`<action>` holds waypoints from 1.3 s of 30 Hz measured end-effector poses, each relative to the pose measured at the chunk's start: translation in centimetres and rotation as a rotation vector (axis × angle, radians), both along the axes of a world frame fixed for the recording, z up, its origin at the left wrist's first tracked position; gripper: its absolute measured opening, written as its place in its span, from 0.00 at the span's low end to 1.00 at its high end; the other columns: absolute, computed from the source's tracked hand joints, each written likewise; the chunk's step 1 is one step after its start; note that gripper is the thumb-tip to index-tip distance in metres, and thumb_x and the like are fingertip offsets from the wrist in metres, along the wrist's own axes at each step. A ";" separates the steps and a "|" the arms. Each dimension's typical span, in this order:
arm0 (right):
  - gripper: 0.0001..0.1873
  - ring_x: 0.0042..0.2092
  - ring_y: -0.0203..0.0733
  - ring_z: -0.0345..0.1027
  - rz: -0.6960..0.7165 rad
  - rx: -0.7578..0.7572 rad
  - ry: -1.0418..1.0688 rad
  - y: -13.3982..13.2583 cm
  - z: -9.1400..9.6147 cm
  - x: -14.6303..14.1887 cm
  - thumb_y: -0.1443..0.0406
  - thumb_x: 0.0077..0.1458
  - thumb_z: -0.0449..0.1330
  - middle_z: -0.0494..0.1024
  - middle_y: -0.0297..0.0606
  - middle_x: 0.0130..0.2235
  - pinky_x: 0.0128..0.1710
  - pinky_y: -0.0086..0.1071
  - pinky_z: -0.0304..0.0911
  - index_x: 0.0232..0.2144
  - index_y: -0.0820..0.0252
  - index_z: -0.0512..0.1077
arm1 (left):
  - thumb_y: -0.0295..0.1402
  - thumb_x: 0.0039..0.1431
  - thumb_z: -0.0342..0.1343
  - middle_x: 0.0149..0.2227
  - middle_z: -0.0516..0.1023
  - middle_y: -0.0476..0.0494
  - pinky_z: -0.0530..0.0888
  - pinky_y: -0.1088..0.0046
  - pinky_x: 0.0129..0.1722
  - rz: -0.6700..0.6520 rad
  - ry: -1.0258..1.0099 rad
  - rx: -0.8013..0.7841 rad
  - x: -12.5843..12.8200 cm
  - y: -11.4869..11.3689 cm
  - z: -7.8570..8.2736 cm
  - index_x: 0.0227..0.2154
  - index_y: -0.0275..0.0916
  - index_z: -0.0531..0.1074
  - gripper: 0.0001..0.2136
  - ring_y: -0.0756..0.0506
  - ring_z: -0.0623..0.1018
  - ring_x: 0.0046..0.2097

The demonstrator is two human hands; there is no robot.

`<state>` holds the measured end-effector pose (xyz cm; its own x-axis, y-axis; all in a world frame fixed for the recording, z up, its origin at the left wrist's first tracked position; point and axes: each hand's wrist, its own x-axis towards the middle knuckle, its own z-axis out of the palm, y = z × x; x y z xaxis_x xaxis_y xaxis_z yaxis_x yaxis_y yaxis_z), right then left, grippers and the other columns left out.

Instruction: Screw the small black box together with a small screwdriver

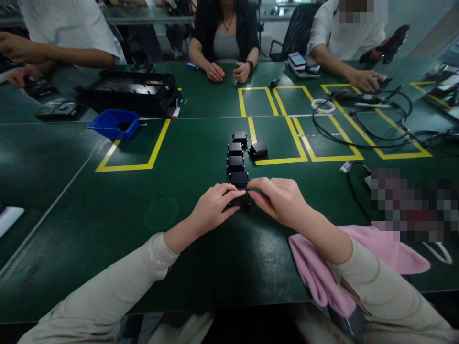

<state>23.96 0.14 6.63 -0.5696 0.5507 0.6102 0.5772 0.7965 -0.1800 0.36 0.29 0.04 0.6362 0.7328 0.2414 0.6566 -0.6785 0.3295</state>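
Several small black boxes [235, 163] stand in a row down the middle of the green table [107, 215]. One more black box [258, 149] sits apart to the right of the row. My left hand [212, 207] and my right hand [278, 198] meet at the nearest black box [241, 201]. Both hands pinch it with curled fingers, one from each side. Most of that box is hidden under my fingers.
A pink cloth [322, 272] lies under my right forearm. A blue tray [114, 123] and a black case [131, 93] sit at the back left. Black cables [362, 129] and a white tape ring [322, 105] lie at the right. Three people sit across the table.
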 end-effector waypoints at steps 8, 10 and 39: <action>0.14 0.24 0.34 0.66 -0.012 0.034 -0.018 0.0 -0.2 0.0 0.64 0.71 0.49 0.78 0.33 0.26 0.29 0.29 0.55 0.35 0.59 0.71 | 0.34 0.69 0.58 0.55 0.74 0.39 0.74 0.57 0.52 -0.007 0.000 0.006 0.0 0.0 0.0 0.60 0.43 0.68 0.18 0.38 0.75 0.54; 0.17 0.24 0.34 0.66 -0.015 0.034 -0.041 0.0 -0.1 0.1 0.61 0.73 0.50 0.78 0.33 0.25 0.29 0.29 0.54 0.33 0.59 0.71 | 0.35 0.69 0.57 0.55 0.74 0.39 0.74 0.58 0.52 -0.005 -0.001 0.003 0.0 0.0 0.1 0.60 0.43 0.68 0.18 0.38 0.75 0.54; 0.11 0.25 0.35 0.70 -0.009 -0.031 0.018 0.0 0.0 0.2 0.67 0.69 0.49 0.79 0.33 0.27 0.30 0.28 0.58 0.41 0.60 0.72 | 0.35 0.69 0.57 0.55 0.74 0.39 0.74 0.57 0.51 -0.004 -0.008 -0.007 0.0 0.0 0.1 0.59 0.44 0.69 0.17 0.38 0.75 0.53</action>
<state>24.12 0.18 6.58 -0.5534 0.5744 0.6032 0.5810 0.7851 -0.2147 0.41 0.28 0.14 0.6372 0.7319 0.2415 0.6510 -0.6788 0.3399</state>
